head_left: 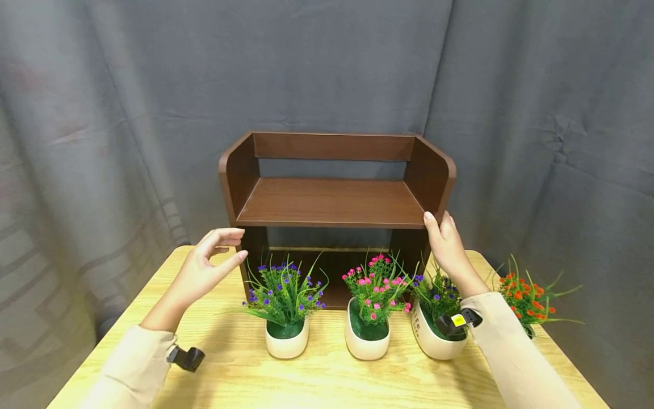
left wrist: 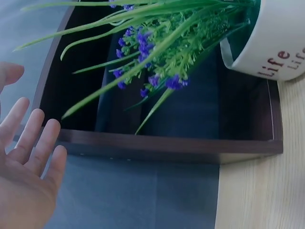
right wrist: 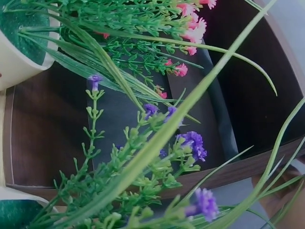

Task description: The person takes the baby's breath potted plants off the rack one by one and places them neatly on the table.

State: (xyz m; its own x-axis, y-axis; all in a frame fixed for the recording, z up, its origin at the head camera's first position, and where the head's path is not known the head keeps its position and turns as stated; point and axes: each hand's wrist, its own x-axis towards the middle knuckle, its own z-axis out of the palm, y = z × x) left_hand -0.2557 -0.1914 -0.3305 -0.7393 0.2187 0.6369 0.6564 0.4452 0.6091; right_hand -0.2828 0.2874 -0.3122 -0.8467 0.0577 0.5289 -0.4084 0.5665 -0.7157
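Note:
A dark brown two-tier desktop shelf (head_left: 327, 201) stands upright at the back of the table. At its right side panel, my right hand (head_left: 448, 244) grips the edge, thumb on the front and fingers along the outside. Leaves mostly cover that hand (right wrist: 276, 195) in the right wrist view. My left hand (head_left: 204, 270) is held beside the shelf's left side, fingers loosely bent and thumb apart, holding nothing. In the left wrist view, the left hand's fingers (left wrist: 40, 138) spread close to the side panel; whether they touch it I cannot tell.
In front of the shelf stand white pots: a purple-flowered plant (head_left: 287, 341), a pink-flowered plant (head_left: 367, 346) and another purple one (head_left: 434, 343) under my right wrist. An orange-flowered plant (head_left: 528, 301) is at the right edge, partly behind my sleeve. Grey curtains (head_left: 327, 68) hang behind the wooden table (head_left: 245, 380).

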